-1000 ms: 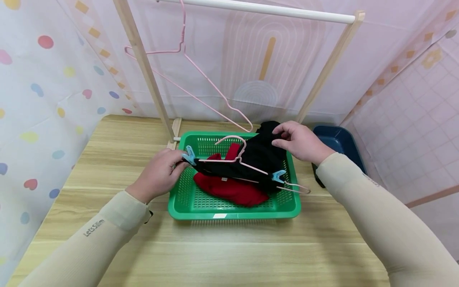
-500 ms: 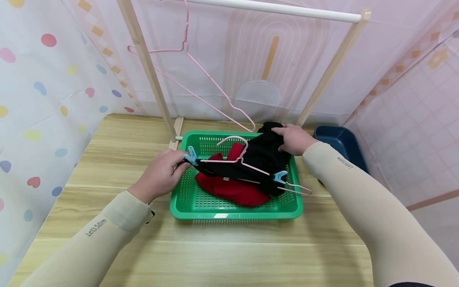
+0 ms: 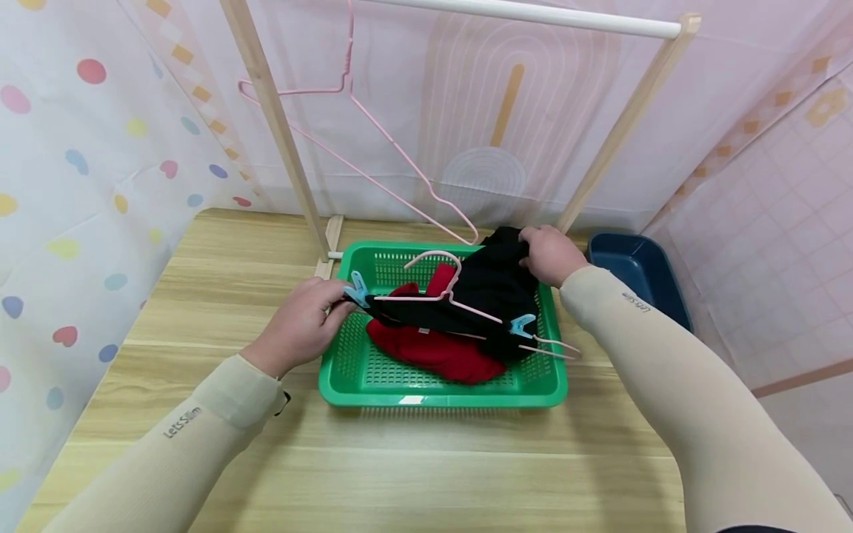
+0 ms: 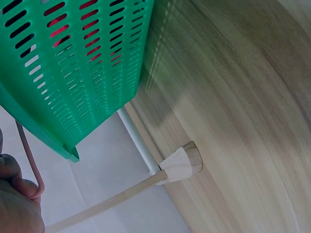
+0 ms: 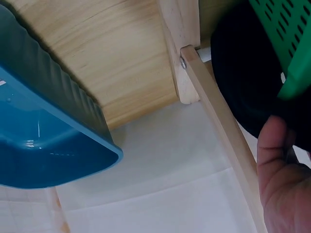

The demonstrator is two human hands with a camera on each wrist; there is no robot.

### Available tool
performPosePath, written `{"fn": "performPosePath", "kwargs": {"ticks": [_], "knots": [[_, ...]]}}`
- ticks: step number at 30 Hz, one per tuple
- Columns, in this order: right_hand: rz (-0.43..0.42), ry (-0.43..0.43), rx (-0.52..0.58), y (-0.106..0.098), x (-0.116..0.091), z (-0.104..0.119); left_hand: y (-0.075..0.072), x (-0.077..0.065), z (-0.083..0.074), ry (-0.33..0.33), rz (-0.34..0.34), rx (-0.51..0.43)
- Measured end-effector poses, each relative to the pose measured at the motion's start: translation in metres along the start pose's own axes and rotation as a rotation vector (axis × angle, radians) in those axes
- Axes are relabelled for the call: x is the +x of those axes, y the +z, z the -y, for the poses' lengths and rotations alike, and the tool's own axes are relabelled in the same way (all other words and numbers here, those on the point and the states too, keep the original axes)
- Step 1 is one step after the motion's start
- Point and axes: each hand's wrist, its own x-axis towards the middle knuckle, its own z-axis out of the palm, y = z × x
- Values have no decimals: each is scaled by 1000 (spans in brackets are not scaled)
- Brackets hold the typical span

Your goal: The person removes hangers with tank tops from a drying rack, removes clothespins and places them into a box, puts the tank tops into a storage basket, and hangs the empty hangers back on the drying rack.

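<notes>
A pink wire hanger point(image 3: 436, 298) lies slantwise over the green basket point(image 3: 443, 400), its hook upward. Black cloth point(image 3: 496, 277), apparently a garment, is fastened to it by two blue clothespins, the left one point(image 3: 358, 289) and the right one point(image 3: 522, 324). My left hand point(image 3: 298, 323) grips the hanger's left end beside the left clothespin; the wire's bent end point(image 4: 35, 182) shows at its fingers in the left wrist view. At the basket's back right, my right hand point(image 3: 552, 256) pinches the black cloth, thumb pressed on it; its other fingers are mostly hidden.
Red cloth point(image 3: 440, 352) lies in the basket under the black one. Behind stands a wooden rack with a white rod point(image 3: 533, 11), where another pink hanger point(image 3: 393, 141) hangs. A dark blue basin point(image 3: 640, 270) sits at the right, on the wooden table point(image 3: 426, 474).
My right hand has come down onto the black cloth from just above it, and its fingers have closed on it. The left hand and the hanger stay nearly still.
</notes>
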Motion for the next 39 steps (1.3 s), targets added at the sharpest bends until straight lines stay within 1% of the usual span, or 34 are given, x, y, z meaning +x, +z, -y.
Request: {"fn": "performPosePath", "kwargs": {"ticks": [5, 9, 14, 20, 23, 29, 33, 35, 36, 39], "knots": [[-75, 26, 6, 1, -2, 0, 1, 0, 0, -8, 6, 1], [-144, 77, 62, -3, -7, 2, 1, 0, -1, -7, 0, 0], [-226, 122, 103, -10, -12, 6, 1, -1, 0, -2, -15, -4], [-276, 127, 175, -17, -20, 12, 2, -1, 1, 1, -24, -2], [-314, 119, 211, -19, -25, 15, 2, -1, 1, -5, -23, -5], [-436, 77, 290, -25, -35, 23, 2, -1, 1, -17, -22, -1], [-507, -5, 328, -28, -43, 27, 1, -1, 2, -11, -38, -9], [-513, -55, 345, -29, -47, 29, 1, -1, 2, -5, -47, -12], [-503, -81, 360, -30, -50, 30, 1, -1, 3, -1, -51, -12], [-441, -143, 406, -30, -56, 33, 1, -2, 4, 9, -57, -10]]}}
